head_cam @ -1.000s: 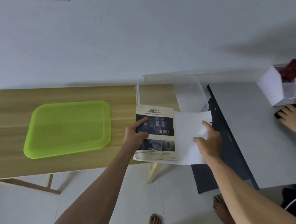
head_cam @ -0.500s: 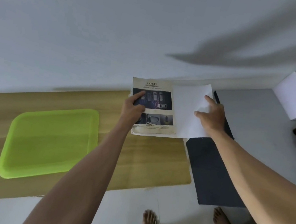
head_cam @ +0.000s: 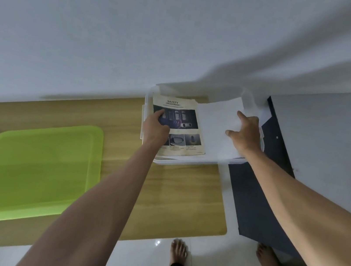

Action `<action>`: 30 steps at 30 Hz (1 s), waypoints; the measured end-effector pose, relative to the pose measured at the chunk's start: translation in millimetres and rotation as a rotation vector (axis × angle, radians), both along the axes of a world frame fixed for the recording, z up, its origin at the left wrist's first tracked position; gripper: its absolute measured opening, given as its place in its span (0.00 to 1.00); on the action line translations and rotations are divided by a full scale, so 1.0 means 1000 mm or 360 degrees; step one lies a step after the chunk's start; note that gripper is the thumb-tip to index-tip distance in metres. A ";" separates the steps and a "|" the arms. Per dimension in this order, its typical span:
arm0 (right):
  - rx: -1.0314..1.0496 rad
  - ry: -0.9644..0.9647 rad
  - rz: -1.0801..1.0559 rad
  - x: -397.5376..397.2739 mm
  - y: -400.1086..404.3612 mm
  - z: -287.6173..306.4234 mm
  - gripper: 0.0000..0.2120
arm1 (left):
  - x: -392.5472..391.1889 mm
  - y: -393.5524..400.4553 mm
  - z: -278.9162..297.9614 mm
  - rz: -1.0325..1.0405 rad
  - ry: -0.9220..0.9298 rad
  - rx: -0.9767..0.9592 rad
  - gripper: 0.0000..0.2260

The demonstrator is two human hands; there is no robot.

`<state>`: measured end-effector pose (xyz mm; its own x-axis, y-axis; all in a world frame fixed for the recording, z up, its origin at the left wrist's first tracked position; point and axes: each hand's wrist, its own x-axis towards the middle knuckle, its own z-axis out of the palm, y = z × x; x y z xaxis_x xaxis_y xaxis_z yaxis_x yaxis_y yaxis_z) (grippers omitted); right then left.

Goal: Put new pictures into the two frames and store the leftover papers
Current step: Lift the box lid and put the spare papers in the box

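Clear plastic bin (head_cam: 249,98) now sits under the papers.
Left hand (head_cam: 155,130) fingers pinch the safety leaflet (head_cam: 190,127); right hand (head_cam: 246,133) fingers hold the white sheet (head_cam: 213,125), lowered from above the counter (head_cam: 172,192) into the bin.

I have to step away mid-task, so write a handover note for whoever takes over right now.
Left hand pinches the SAFETY sheet; right hand holds the blank white sheet beside it. Both sheets sit over the clear plastic box at the wooden table's far right end. Green tray lies on the left, nothing on it.
Done: leftover papers gathered and brought to the box.
Left: lower the papers in and let go. No picture frames in view, so their state is unknown.
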<state>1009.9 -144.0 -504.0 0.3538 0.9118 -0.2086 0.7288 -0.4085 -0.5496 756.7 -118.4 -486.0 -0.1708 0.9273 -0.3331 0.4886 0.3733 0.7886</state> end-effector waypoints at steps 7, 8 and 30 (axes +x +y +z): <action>-0.0087 -0.0200 0.0057 -0.007 -0.001 -0.013 0.32 | 0.006 0.004 -0.014 -0.0139 0.0202 -0.0041 0.28; -0.0098 -0.0243 0.0070 -0.008 -0.001 -0.013 0.32 | 0.008 0.003 -0.012 -0.0152 0.0227 -0.0057 0.26; 0.0339 0.0031 0.0319 -0.282 -0.020 0.078 0.24 | -0.282 -0.060 0.046 0.0271 0.0192 0.0312 0.24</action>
